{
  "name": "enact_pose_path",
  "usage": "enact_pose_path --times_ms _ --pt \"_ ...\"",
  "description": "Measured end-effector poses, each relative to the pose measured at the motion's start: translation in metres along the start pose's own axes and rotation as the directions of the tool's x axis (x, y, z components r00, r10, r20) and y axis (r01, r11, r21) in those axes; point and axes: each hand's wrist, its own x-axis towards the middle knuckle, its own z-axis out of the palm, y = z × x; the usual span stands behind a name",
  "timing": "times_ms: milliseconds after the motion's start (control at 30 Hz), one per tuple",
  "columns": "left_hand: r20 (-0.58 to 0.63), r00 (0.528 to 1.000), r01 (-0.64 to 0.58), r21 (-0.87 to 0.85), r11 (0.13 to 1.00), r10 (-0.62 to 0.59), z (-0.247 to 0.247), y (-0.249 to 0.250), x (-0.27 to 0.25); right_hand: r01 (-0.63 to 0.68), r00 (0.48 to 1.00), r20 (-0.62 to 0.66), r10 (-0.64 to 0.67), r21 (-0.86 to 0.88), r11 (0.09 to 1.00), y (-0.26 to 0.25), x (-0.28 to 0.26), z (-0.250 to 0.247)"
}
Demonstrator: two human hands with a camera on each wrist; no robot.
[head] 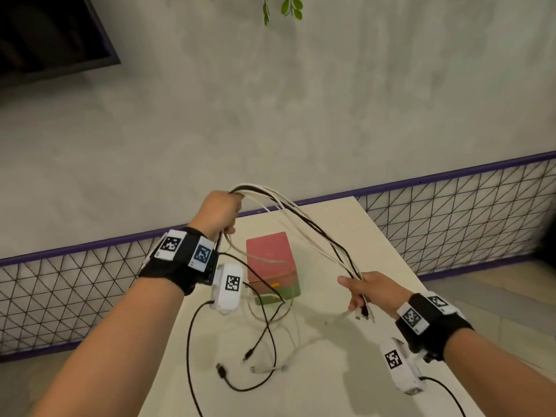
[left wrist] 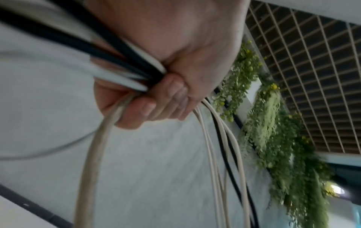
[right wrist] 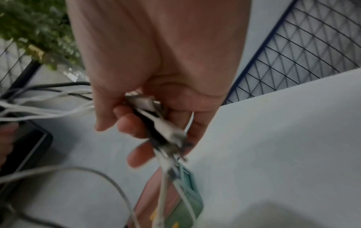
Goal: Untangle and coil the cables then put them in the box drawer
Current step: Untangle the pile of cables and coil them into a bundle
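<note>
1. Your left hand (head: 221, 213), centre of the head view, is clenched round the folded middle of the cable bundle (head: 304, 224). The left wrist view shows the fingers (left wrist: 148, 108) curled tight over black and white strands.
2. Your right hand (head: 371, 291), lower right, grasps the same bundle near its plug ends (head: 362, 314), which stick out below the fist. The right wrist view is blurred; the plugs look uneven in length.
3. Judgement: the step in hand is drawing the strands straight. Keep the left hand firm and let the right slide, not yank, so snags show before they tighten.
4. Level the plug ends before you start the coil.
5. Loose tails hang from the left hand to the bench (head: 346, 371); a black USB plug (head: 222, 370) and a white plug (head: 255, 369) lie at lower centre.
6. The box drawer (head: 272, 267), pink above and green below, stands between your hands on the bench. One white strand lies across its top and front; lifting could tip it.
7. I cannot tell whether the drawer is open.
8. The wrist-camera leads (head: 192, 341) hang among the loose cables; don't gather them in.
</note>
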Motion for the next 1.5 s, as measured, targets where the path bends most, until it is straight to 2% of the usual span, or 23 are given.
enact_pose_path --times_ms 200,367,500,567,633,900,1167,1333,1433,1500 --pt "-0.074 0.997 -0.044 -0.103 0.994 0.036 0.000 0.015 0.001 0.000 1.000 0.024 0.001 -0.019 1.000 -0.006 -0.002 0.011" --pt "-0.119 0.991 -0.051 0.038 0.998 0.056 -0.006 0.010 0.000 0.000 0.997 -0.079 0.008 0.096 0.995 -0.014 0.000 0.005" --pt "-0.104 0.992 -0.057 0.138 0.989 0.072 -0.012 -0.006 -0.003 0.038 0.992 -0.128 -0.001 0.286 0.957 -0.019 0.001 -0.004" --pt "-0.095 0.994 -0.031 0.201 0.979 0.051 -0.014 -0.019 -0.003 0.077 0.993 -0.112 -0.029 0.452 0.889 -0.022 0.003 -0.009" --pt "-0.091 0.996 0.000 0.230 0.973 0.021 -0.014 -0.033 -0.006 0.106 0.991 -0.123 -0.047 0.531 0.841 -0.028 0.004 -0.016" --pt "-0.063 0.994 0.102 0.218 0.971 -0.090 -0.008 -0.066 -0.014 0.174 0.970 -0.233 -0.076 0.435 0.884 -0.042 0.005 -0.032" --pt "-0.017 0.996 0.091 0.202 0.975 -0.090 -0.007 -0.059 -0.017 0.122 0.987 -0.153 -0.055 0.474 0.872 -0.030 0.007 -0.029" --pt "0.181 0.979 0.045 0.243 0.969 -0.091 -0.022 -0.053 -0.017 0.119 0.985 -0.158 -0.063 0.377 0.919 -0.027 0.011 -0.033" --pt "0.229 0.968 0.040 0.260 0.965 -0.102 -0.026 -0.049 -0.020 0.095 0.990 -0.130 -0.057 0.309 0.946 -0.025 0.013 -0.033" --pt "0.239 0.965 0.023 0.329 0.944 -0.107 -0.028 -0.048 -0.023 0.056 0.991 -0.130 -0.020 0.280 0.958 -0.023 0.012 -0.031"
